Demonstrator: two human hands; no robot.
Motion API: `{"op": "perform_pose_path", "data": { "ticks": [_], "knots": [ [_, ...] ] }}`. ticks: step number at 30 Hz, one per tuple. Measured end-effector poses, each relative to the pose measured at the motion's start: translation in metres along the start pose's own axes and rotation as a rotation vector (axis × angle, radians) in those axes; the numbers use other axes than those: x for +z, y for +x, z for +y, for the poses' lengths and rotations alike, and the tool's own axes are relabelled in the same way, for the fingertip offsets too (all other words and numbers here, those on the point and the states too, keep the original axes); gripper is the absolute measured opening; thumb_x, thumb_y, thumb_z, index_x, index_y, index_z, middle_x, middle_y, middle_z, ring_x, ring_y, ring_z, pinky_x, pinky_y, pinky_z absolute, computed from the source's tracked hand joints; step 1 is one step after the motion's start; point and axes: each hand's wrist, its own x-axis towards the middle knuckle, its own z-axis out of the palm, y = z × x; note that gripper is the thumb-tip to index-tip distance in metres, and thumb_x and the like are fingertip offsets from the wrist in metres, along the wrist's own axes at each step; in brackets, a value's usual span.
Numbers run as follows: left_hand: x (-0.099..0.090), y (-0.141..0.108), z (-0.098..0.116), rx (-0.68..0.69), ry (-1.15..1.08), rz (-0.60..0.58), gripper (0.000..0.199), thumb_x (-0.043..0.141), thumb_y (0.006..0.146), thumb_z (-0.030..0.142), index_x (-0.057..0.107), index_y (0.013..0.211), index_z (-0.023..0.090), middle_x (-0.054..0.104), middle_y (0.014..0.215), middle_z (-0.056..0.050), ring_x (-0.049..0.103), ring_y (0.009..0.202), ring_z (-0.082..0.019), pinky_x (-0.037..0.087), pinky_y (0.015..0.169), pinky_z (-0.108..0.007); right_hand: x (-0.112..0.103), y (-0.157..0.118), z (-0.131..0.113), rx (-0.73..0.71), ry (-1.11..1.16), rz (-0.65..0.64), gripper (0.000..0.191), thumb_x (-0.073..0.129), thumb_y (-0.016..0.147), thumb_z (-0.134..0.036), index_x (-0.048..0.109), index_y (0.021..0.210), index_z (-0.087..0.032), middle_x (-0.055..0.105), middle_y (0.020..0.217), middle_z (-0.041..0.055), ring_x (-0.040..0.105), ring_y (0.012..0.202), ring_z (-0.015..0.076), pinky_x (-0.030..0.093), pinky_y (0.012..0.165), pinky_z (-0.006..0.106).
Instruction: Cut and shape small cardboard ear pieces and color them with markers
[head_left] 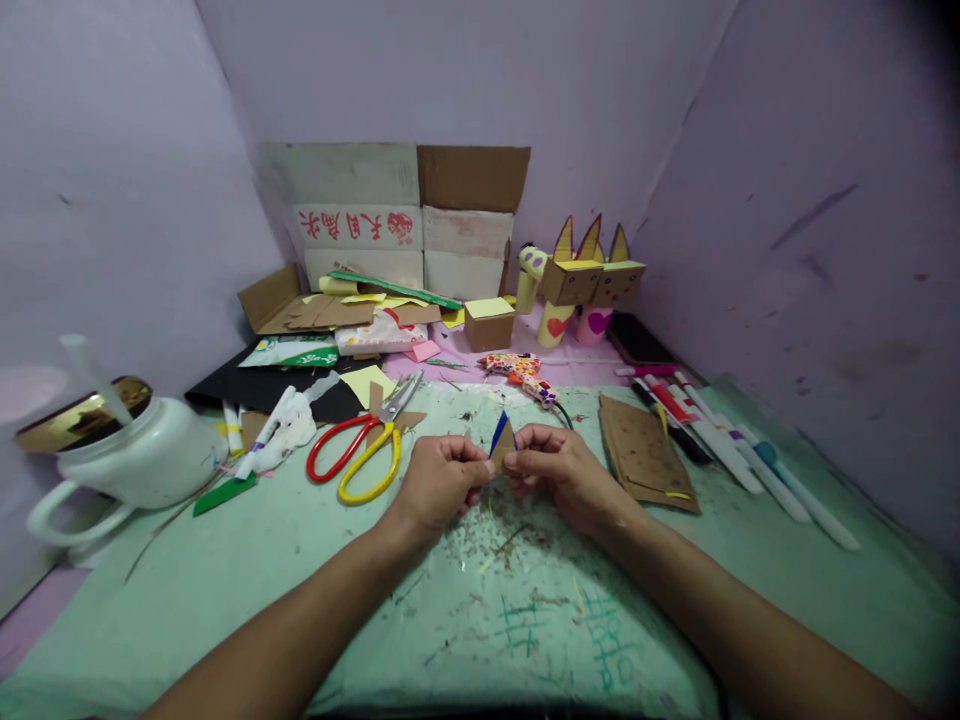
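Between my two hands stands a small cardboard triangle with blue edges, its point upward. My left hand pinches its lower left side with thumb and fingers. From the other side my right hand grips it, thumb across the brown face. Scraps and crumbs lie on the green cloth beneath. Left of my hands rest open scissors with one red and one yellow handle. Beyond my right hand lies a glue gun with a colourful pattern.
A white mug with a straw stands at left. Several markers and a cardboard piece lie at right. Behind are a small box, cardboard figures with pointed ears, paper scraps and a large upright carton.
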Motion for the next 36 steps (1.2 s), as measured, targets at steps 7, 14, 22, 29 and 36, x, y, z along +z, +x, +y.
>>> {"op": "perform_pose_path", "data": {
  "ticks": [7,14,22,29,36],
  "knots": [
    [0.0014,-0.001,0.001,-0.006,0.014,-0.002,0.011,0.06,0.052,0.021,0.051,0.046,0.017,0.042,0.031,0.005,0.033,0.028,-0.005,0.023,0.031,-0.017,-0.0005,-0.0011,0.0011,-0.01,-0.014,-0.065,0.018,0.073,0.052,-0.019,0.057,0.059,-0.017,0.061,0.051,-0.0033,0.056,0.043,0.0098,0.046,0.046,0.021],
    [0.0005,0.0,-0.0017,-0.002,0.011,-0.012,0.01,0.059,0.052,0.021,0.052,0.047,0.017,0.042,0.031,0.006,0.032,0.028,-0.005,0.022,0.03,-0.017,-0.0005,-0.0014,0.0013,-0.064,-0.05,-0.026,0.013,0.069,0.057,-0.022,0.061,0.065,-0.017,0.059,0.052,-0.0032,0.054,0.045,0.0097,0.045,0.044,0.02],
    [0.0022,-0.002,-0.0012,-0.026,0.021,-0.027,0.008,0.058,0.049,0.019,0.052,0.047,0.016,0.042,0.031,0.007,0.033,0.029,-0.005,0.023,0.03,-0.016,-0.0025,0.0025,0.0045,-0.085,-0.063,-0.007,0.006,0.064,0.055,-0.018,0.059,0.056,-0.015,0.056,0.046,-0.0039,0.05,0.04,0.0075,0.039,0.042,0.018],
    [0.0028,-0.0023,0.0015,-0.041,0.037,-0.018,0.006,0.056,0.049,0.019,0.053,0.048,0.015,0.042,0.03,0.006,0.034,0.028,-0.005,0.023,0.03,-0.016,-0.0013,0.0012,0.0007,-0.101,-0.092,-0.057,0.008,0.066,0.056,-0.021,0.06,0.057,-0.015,0.058,0.047,-0.003,0.051,0.041,0.0084,0.038,0.042,0.019],
    [0.0003,-0.0009,0.0035,0.003,0.116,-0.06,0.012,0.057,0.056,0.027,0.055,0.054,0.015,0.045,0.035,0.005,0.034,0.03,-0.006,0.026,0.033,-0.019,-0.0038,0.0035,0.0038,-0.084,-0.012,-0.073,0.012,0.071,0.055,-0.021,0.062,0.055,-0.014,0.056,0.045,-0.0038,0.046,0.041,0.0062,0.041,0.045,0.019]
  ]
}}
